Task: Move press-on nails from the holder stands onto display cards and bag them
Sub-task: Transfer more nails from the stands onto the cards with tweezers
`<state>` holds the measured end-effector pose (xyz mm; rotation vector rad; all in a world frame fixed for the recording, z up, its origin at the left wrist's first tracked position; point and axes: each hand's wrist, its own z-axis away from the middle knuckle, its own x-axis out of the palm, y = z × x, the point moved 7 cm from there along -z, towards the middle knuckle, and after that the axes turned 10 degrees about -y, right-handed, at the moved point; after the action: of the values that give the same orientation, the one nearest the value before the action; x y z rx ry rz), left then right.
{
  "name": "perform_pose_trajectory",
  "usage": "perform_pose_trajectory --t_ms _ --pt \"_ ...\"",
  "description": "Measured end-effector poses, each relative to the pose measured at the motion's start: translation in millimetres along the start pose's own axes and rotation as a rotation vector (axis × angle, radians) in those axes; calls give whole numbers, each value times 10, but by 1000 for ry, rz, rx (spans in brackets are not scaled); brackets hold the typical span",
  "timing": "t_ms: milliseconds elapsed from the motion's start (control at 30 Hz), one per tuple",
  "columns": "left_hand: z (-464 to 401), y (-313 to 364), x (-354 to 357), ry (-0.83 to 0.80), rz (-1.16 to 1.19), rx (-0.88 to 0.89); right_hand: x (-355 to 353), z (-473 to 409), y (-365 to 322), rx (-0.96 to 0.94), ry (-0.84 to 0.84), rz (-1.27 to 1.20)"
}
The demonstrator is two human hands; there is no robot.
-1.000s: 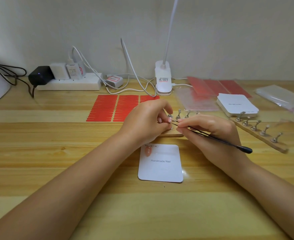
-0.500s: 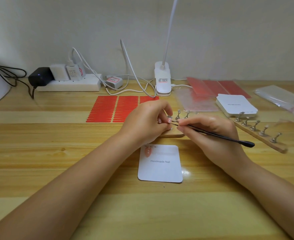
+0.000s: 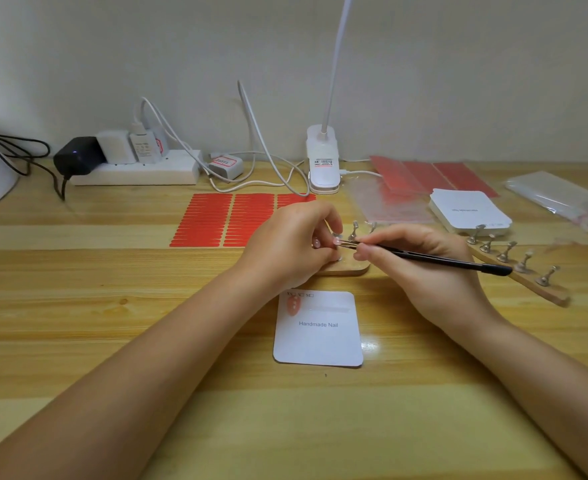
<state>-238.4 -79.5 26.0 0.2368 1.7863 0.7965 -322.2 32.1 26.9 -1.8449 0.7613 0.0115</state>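
Over wooden desk (image 3: 78,306), right hand (image 3: 424,271) pinches tweezers (image 3: 424,258); left hand's (image 3: 285,247) curled grip unclear

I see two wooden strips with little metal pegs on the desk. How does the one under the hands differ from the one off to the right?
The near holder stand is mostly hidden by both hands; the right holder stand lies in full view, untouched. The near one shows only a few pegs behind the fingers; the right one shows five pegs in a row. The near one's visible end lies roughly level; the right one runs diagonally. Both are pale wood with small metal pegs.
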Motion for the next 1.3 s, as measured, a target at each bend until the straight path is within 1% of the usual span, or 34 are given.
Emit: perform_pose_trajectory --t_ms 567,967,1067,1300 --pt "-11 -3 6 -2 -3 4 -12 -30 135 95 20 -247" --pt "-7 11 8 -12 -3 -6 -9 -31 207 174 32 -369" --pt "-7 16 13 -18 0 -5 -18 -30 235 197 57 -410" --pt "-7 11 17 -21 0 -5 -27 -28 254 206 80 -432"
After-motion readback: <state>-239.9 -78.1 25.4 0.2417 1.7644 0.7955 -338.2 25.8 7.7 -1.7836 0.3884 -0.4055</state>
